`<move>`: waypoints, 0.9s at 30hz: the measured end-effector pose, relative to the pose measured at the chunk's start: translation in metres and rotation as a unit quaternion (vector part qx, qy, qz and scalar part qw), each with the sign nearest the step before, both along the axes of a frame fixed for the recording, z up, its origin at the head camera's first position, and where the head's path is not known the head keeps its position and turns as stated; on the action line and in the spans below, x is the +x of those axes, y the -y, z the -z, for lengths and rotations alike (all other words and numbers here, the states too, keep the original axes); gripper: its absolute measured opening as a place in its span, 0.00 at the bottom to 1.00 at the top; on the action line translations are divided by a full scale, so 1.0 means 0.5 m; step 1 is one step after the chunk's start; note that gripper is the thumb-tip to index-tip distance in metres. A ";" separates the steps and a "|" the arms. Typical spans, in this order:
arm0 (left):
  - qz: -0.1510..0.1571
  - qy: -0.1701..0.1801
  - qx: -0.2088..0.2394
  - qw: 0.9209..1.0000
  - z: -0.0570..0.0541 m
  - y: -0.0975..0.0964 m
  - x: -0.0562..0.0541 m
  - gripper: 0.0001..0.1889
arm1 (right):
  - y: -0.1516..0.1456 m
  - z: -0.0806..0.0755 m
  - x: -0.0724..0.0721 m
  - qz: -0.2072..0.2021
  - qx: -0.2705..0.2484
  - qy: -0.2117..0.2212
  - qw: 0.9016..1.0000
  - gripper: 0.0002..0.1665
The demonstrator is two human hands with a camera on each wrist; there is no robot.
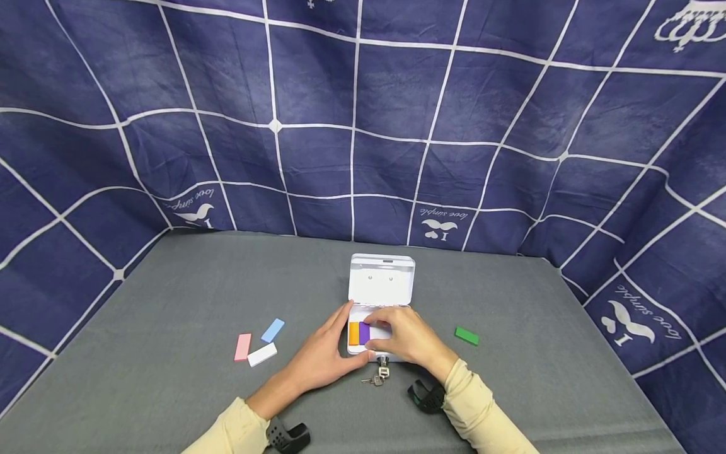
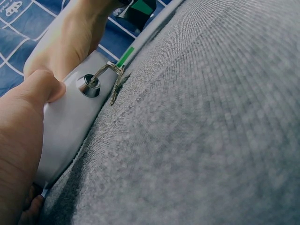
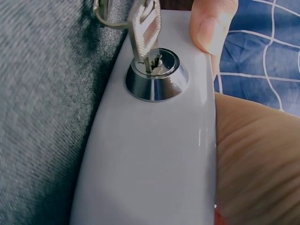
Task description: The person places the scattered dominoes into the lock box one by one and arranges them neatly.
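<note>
The right hand [image 1: 407,334] pinches the purple block [image 1: 364,334] inside the white lockbox [image 1: 381,291] — immediately beside the orange block [image 1: 354,334] — while the left hand [image 1: 320,356] grips the lockbox's left side and front rim.

Saw box [image 3: 145,159] at six o'clock, key [image 3: 146,35] in lock [image 3: 152,88] at twelve, left thumb [image 3: 211,26] touching box at one, right hand [image 3: 262,154] at four, cloth [image 3: 42,117] at nine.

I count two hands [image 1: 317,362] [image 1: 408,334], two straps [image 1: 429,398], one box [image 1: 382,291], one lock [image 3: 157,89], at least two keys [image 3: 146,33], at least two blocks [image 1: 354,334] inside, three blocks [image 1: 242,347] left, one block [image 1: 467,336] right.
</note>
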State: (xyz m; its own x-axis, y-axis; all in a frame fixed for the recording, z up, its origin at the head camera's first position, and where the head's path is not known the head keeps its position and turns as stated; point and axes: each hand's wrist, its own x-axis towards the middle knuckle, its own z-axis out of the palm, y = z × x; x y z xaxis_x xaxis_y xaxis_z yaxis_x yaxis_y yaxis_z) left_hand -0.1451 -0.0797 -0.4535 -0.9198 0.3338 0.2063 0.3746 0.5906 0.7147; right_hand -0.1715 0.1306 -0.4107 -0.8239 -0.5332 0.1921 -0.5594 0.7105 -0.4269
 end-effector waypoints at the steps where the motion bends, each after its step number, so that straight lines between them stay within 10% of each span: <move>1: 0.000 -0.001 0.000 1.000 0.000 0.000 0.000 0.55 | 0.000 0.000 0.000 0.001 -0.001 0.000 1.000 0.21; 27: -0.001 0.003 -0.001 1.000 -0.001 0.001 0.000 0.55 | 0.003 0.000 0.000 -0.001 0.000 -0.006 1.000 0.21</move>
